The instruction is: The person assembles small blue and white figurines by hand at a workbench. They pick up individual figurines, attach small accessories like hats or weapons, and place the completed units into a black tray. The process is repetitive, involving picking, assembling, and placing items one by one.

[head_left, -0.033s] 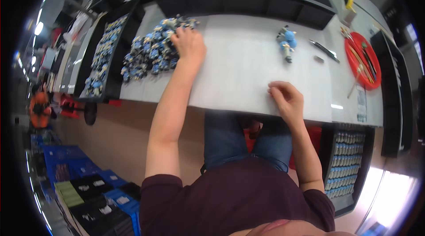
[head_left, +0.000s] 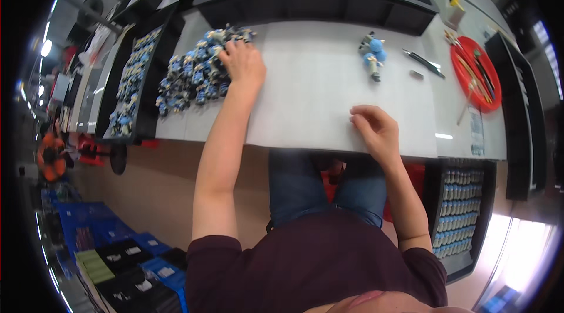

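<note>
My left hand (head_left: 244, 65) reaches into the right end of a heap of small blue, cream and dark figurines (head_left: 197, 72). Its fingers are bent and somewhat apart, touching the heap; no figurine shows lifted in them. Over the near edge of the white work surface (head_left: 305, 90), my right hand (head_left: 379, 131) hovers with fingers loosely curled. A gap shows between its thumb and fingers, and nothing is visible there. Farther off, beyond the right hand, a few figurine pieces (head_left: 373, 57) with round blue parts lie close together.
A large dark tray (head_left: 317, 7) of figurines spans the back; another dark tray (head_left: 144, 78) stands left. To the right are a black pen-like tool (head_left: 424, 63), a small grey block (head_left: 416, 75) and a red dish (head_left: 461, 87) of tools. A tray (head_left: 433, 213) of rowed pieces sits lower right.
The whole view has shifted slightly. Both hands keep nearly the same place and pose, the left at the heap and the right above the near edge.
</note>
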Motion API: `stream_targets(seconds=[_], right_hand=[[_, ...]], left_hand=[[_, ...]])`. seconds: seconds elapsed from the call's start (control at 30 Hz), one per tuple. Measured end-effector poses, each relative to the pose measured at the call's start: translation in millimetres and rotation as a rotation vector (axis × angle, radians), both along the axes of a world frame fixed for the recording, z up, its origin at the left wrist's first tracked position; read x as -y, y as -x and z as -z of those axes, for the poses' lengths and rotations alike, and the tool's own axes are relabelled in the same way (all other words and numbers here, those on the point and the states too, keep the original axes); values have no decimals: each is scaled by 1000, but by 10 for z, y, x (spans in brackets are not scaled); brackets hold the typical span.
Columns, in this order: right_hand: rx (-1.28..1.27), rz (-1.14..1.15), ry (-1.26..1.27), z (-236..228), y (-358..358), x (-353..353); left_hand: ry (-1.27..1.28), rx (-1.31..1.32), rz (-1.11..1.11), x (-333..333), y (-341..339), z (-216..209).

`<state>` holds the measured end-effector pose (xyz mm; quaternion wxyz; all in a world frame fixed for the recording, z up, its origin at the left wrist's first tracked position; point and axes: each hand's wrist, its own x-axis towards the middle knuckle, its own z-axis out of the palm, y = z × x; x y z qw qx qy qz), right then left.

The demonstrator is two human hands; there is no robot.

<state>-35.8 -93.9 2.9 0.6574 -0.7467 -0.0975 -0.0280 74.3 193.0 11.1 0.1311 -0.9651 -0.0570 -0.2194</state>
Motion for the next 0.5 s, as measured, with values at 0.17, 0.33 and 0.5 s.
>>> stream_targets(seconds=[0.17, 0.33, 0.5], right_hand=[[319, 226, 320, -375, -344, 66], [50, 301, 844, -505, -720, 95], [242, 289, 707, -314, -705, 103]], left_hand=[[80, -20, 24, 76, 115, -90], [284, 210, 342, 479, 326, -272], [1153, -99, 602, 947, 562, -201]])
